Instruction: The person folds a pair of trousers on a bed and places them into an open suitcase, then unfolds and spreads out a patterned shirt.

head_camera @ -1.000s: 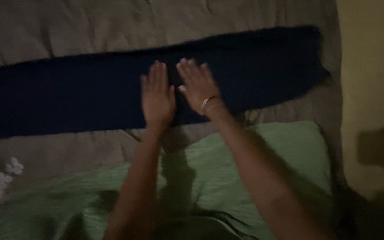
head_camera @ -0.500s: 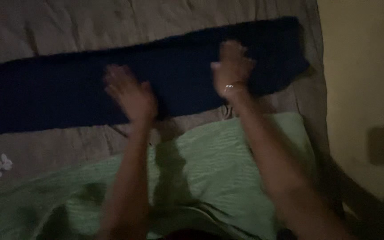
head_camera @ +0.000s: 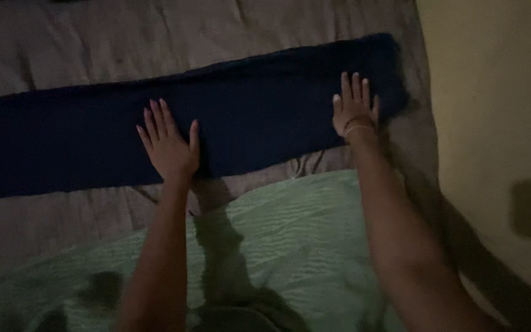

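The dark blue folded cloth (head_camera: 216, 123) lay in a long strip across the grey bedcover (head_camera: 93, 37), its long axis running left to right. The left hand (head_camera: 168, 144) pressed flat with fingers spread near its middle. The right hand (head_camera: 354, 107) lay flat, fingers together, by the right end, beside the wall (head_camera: 499, 123).

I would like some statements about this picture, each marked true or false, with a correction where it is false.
1. Both hands lie flat on the dark blue cloth. True.
2. The left hand holds a folded corner of the cloth. False: it rests open, palm down, fingers spread.
3. The right hand is near the cloth's right end. True.
4. The hands touch each other. False: they are well apart.
5. A green sheet lies nearer the person than the cloth. True.
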